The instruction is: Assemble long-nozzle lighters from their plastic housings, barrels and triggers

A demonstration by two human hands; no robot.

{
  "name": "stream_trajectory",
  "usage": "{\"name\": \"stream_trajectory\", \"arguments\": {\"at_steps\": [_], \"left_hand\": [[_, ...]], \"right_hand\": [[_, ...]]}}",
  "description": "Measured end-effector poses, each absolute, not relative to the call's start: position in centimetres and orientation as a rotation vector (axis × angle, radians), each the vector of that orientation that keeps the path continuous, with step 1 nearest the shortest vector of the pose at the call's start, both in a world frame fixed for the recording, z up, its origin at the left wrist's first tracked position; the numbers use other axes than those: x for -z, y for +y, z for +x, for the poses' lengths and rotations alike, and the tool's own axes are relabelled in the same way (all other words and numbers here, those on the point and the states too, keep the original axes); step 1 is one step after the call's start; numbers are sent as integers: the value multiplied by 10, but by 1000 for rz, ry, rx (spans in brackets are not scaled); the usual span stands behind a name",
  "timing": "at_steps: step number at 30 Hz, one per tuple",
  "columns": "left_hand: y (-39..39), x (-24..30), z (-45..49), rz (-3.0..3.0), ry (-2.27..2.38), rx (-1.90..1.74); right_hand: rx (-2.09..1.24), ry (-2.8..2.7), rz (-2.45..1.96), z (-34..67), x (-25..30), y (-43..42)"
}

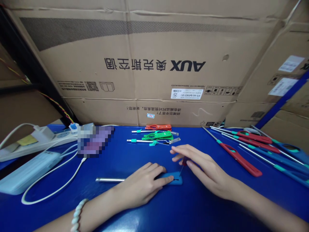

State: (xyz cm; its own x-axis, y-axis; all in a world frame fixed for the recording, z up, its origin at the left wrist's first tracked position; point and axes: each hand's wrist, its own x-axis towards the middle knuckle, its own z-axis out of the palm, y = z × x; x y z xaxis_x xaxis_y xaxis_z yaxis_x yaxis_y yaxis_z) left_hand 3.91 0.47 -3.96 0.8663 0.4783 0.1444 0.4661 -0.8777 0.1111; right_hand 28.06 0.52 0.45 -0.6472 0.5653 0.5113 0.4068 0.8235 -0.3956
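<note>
A long-reach lighter with a blue handle (177,181) and a metal tube (109,180) lies flat on the blue table, tube pointing left. My left hand (145,182) is closed over the handle and pins it down, the fingertips near a dark slot; the middle of the lighter is hidden beneath it. A small screwdriver (184,161) with a dark red grip is pinched in my right hand (205,167), its thin shaft slanting down to the right end of the blue handle. Part of the grip is covered by the fingers.
Red lighters (241,158) and blue lighters (287,174) lie at the right. Orange parts (159,127) and green lighter parts (156,135) with metal tubes rest at the back. On the left are a power strip (21,149), a light-blue power bank (31,170) and a white cable (51,193). A cardboard wall (145,42) stands behind.
</note>
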Motion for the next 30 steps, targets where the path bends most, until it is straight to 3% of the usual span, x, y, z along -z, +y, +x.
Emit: {"name": "stream_trajectory", "arguments": {"at_steps": [3, 8, 14, 20, 25, 30], "left_hand": [[5, 39, 39, 2963, 752, -257], [5, 38, 40, 2950, 755, -255], [5, 39, 40, 2961, 747, -270], [5, 38, 39, 2947, 738, -315], [5, 39, 39, 2950, 728, -321], [4, 39, 40, 2948, 749, -307]], "right_hand": [[-337, -2323, -735, 280, -2, 6], [154, -2273, -703, 281, 5, 8], [-332, -2387, -688, 282, -10, 5], [9, -2314, -782, 280, 0, 6], [-338, -2359, -741, 281, -7, 6], [-64, -2260, -749, 283, 1, 10]]}}
